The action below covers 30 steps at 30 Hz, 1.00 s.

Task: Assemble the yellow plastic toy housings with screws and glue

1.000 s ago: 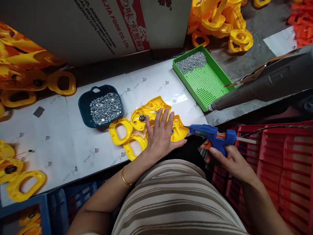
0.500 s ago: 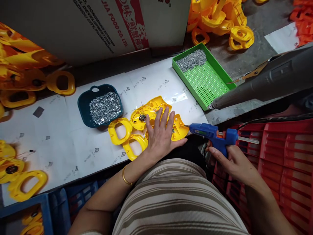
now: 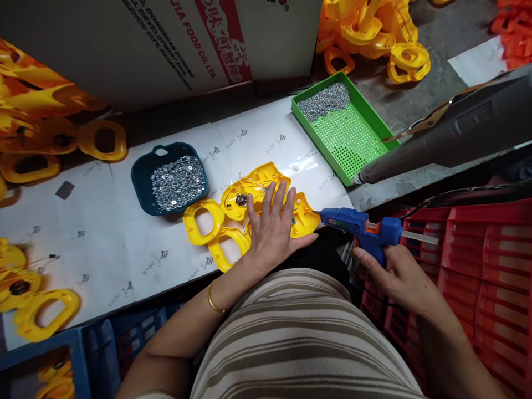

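My left hand (image 3: 272,224) lies flat with its fingers spread over two yellow plastic shell halves on the white-covered bench. The upper shell half (image 3: 235,195) shows a round dark part and thin wires inside. Its neighbour, the lower shell half (image 3: 305,217), is partly hidden under my palm; each half has a ring-shaped handle on the left. In my right hand (image 3: 399,271) is a blue hot glue gun (image 3: 359,226), its fingers wrapped round the grip. The gun points left, its nozzle tip at the right edge of the lower shell. A clear glue stick (image 3: 419,237) juts from its back.
A dark teal tub (image 3: 143,194) of small metal screws stands left of the shells. Behind them sits a green tray (image 3: 369,119) with more metal pieces. A grey tube-like object (image 3: 449,130) reaches in from the right, above a red crate (image 3: 490,277). A large carton (image 3: 282,44) stands behind.
Almost nothing differs. The whole view has shifted very slightly, while both hands and the glue gun keep their places against the shells.
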{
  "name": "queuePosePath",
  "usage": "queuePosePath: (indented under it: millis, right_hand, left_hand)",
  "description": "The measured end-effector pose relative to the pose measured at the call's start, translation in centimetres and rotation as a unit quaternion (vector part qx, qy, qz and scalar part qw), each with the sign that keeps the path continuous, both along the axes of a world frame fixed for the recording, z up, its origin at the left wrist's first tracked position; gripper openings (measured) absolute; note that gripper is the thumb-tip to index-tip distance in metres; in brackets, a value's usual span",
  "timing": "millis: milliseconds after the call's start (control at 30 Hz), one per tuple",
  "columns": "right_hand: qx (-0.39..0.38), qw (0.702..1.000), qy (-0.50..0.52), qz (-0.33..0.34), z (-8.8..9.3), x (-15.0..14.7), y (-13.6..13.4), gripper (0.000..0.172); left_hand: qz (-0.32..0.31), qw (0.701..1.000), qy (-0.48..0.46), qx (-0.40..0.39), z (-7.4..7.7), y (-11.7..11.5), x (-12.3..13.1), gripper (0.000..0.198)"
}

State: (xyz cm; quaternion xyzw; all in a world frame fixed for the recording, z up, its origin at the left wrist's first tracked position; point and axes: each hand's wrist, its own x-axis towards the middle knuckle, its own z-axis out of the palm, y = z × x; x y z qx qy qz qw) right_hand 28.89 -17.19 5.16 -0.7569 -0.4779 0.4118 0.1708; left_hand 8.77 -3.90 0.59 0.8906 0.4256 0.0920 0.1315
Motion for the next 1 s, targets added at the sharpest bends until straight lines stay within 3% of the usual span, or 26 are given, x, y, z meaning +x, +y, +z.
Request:
queuePosePath:
  millis: [167,267,367,467,533,667,800,1000]
  right_hand:
    - [0.011,1.0,0.024,-0.011,0.2,0.1,0.1,0.038]
    - [-0.017,0.991,0.123,-0.046,0.7,0.5,0.4,0.039]
    - [-0.055,0.952,0.282,-0.102,1.1,1.1,0.7,0.039]
    - [-0.027,0.915,0.373,-0.15,1.1,1.5,1.1,0.04]
    - [0.0,0.916,0.374,-0.143,0.8,1.6,1.8,0.041]
    - [0.042,0.951,0.29,-0.1,0.0,1.3,4.6,0.041]
    - [0.074,0.963,0.25,-0.068,-0.2,0.4,7.7,0.044]
    - [0.047,0.974,0.22,-0.016,-1.2,0.1,10.2,0.051]
  left_hand:
    - [0.004,1.0,-0.005,0.004,-0.1,-0.1,-0.1,0.095]
    - [0.004,1.0,-0.005,0.005,-0.3,-0.1,-0.2,0.1]
    - [0.0,1.0,-0.011,0.009,-0.4,-0.3,-0.4,0.104]
    - [-0.006,1.0,-0.023,0.021,-0.3,0.1,-0.9,0.1]
    - [0.018,0.999,-0.033,0.037,0.0,1.1,-1.4,0.09]
    - [0.1,0.994,-0.013,0.033,0.4,4.2,-2.5,0.08]
    - [0.09,0.995,0.022,-0.025,0.2,6.3,-2.9,0.087]
    - [0.105,0.994,-0.003,0.014,-0.5,6.4,-2.4,0.088]
